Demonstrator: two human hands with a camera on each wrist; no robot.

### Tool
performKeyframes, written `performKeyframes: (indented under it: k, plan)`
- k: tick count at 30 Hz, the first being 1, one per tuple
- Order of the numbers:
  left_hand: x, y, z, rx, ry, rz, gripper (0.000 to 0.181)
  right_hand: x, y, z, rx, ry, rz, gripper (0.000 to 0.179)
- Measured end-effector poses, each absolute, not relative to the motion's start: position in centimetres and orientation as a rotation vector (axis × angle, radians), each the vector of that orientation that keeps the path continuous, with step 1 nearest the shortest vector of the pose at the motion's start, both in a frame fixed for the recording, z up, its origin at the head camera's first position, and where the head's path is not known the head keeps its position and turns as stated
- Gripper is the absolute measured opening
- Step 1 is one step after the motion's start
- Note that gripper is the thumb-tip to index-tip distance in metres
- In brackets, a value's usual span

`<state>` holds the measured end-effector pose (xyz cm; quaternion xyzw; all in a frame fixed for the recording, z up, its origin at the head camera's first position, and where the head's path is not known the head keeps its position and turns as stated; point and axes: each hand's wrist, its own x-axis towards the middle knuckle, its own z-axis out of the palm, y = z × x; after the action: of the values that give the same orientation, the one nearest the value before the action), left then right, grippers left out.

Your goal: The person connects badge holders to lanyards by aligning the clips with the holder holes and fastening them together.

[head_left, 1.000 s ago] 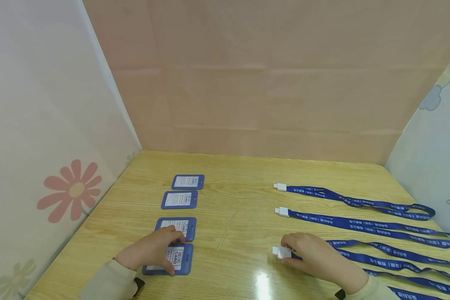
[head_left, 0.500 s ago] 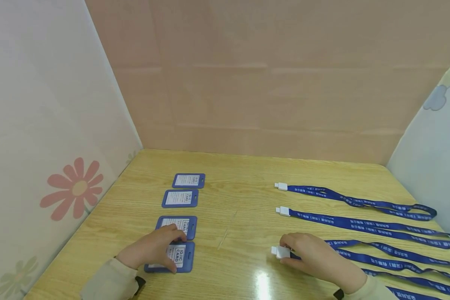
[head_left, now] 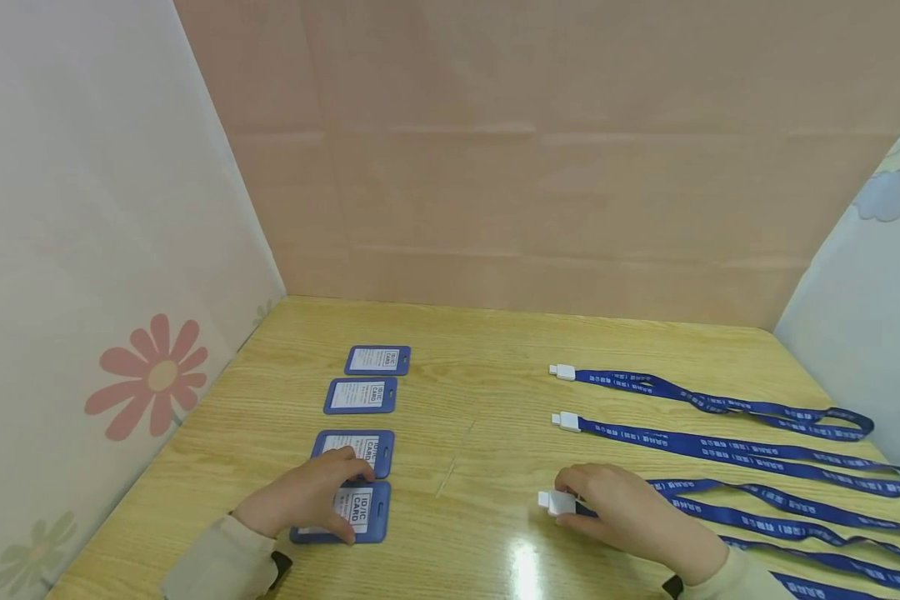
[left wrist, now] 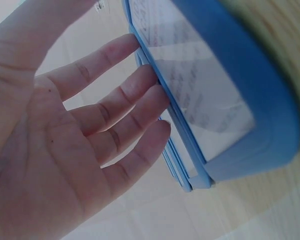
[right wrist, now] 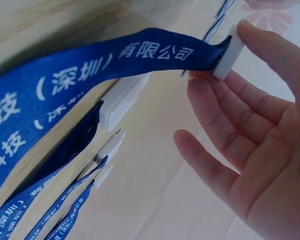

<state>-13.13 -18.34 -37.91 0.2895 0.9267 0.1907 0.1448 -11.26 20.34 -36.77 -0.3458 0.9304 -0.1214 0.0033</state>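
Note:
In the head view, my left hand spans the nearest blue ID card holder, thumb by its near edge and fingertips at its far edge. The left wrist view has those fingers bent against the holder's rim. Just beyond lies a second card holder, partly covered by the fingers. On the right side, my right hand pinches the white clip of a blue lanyard between thumb and fingers. Its strap, printed in white, trails off under the palm to the right.
Two more card holders lie farther back at left. Two lanyards with white clips stretch across the right half of the wooden table, with more straps nearer the front. Fabric walls close off the back and sides.
My right hand has shifted slightly left, carrying the white clip with it. My left hand stays almost still at the nearest card holder.

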Motion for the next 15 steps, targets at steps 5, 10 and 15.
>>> performKeyframes:
  k: [5, 10, 15]
  plan:
    - [-13.16, -18.39, -38.06, 0.856, 2.677, 0.543, 0.064, -11.28, 20.19, -36.70, -1.073, 2.910, -0.385, 0.018]
    - [-13.18, -18.38, -38.21, 0.876, 2.682, 0.536, 0.064, -11.34, 20.10, -36.74, -1.101, 2.911, -0.389, 0.018]
    - [-13.18, -18.25, -38.00, 0.834, 2.667, 0.555, 0.063, -11.36, 19.94, -36.77, -1.137, 2.916, -0.395, 0.017]
